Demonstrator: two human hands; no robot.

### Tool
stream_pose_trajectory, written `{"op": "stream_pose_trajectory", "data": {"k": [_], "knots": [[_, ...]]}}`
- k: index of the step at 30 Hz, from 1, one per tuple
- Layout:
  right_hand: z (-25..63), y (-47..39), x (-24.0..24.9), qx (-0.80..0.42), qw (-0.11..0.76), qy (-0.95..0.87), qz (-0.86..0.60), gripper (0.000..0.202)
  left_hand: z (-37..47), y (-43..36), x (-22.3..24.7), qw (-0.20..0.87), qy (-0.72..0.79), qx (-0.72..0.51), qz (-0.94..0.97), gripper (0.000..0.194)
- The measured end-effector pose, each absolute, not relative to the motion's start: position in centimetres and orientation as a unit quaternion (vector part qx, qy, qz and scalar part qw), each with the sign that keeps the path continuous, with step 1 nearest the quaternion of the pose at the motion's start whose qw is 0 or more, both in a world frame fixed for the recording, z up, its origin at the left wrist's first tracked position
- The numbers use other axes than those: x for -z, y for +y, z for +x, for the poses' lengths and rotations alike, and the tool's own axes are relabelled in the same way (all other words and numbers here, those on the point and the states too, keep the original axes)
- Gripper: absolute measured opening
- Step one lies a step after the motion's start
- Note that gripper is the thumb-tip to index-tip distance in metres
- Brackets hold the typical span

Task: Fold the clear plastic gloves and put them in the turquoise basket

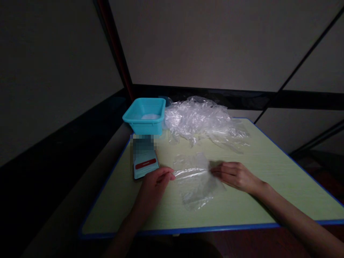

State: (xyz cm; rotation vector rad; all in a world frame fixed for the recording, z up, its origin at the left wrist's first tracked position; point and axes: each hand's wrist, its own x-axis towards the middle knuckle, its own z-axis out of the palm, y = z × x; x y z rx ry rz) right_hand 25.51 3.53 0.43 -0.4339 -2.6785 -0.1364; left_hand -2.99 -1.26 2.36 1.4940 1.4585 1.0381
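Note:
A clear plastic bag (pixel 197 188) is stretched between my two hands just over the table, with a shiny crease running across it. My left hand (pixel 157 181) pinches its left edge between thumb and fingers. At the opposite edge, my right hand (pixel 236 174) has its fingers closed on the plastic; the fingertips are partly hidden. Close to my left hand lies a phone (pixel 145 161) with a lit screen, its upper part blurred out. Behind the bag rises a loose heap of clear plastic bags (pixel 199 116).
A turquoise plastic basket (pixel 146 127) stands at the back left of the table, with something white (pixel 150 116) inside. The pale green table (pixel 258 157) has a blue edge. Panelled walls (pixel 204 46) close in behind and to the left.

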Motion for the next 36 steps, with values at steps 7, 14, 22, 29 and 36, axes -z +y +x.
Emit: {"op": "stream_pose_trajectory", "data": {"k": [7,14,22,29,36], "knots": [[25.3,3.5,-0.9,0.059,0.203,-0.963,-0.167,0.025,-2.9,-1.3,-1.7,0.396,0.569,-0.405,0.597,0.017],[25.2,3.8,-1.3,0.079,0.187,-0.967,-0.151,0.028,-2.8,-1.4,-0.8,0.372,0.568,-0.416,0.606,0.014],[24.8,4.4,-1.7,-0.034,0.183,-0.960,-0.209,0.041,-2.8,-1.4,-0.4,0.348,0.564,-0.435,0.610,0.011],[24.5,5.0,-2.4,-0.145,0.184,-0.938,-0.254,0.035,-2.8,-1.2,0.0,0.340,0.561,-0.429,0.621,0.011],[23.8,5.5,-3.3,-0.241,0.152,-0.898,-0.336,0.027,-2.9,-1.1,-0.1,0.342,0.565,-0.427,0.618,0.012]]}}
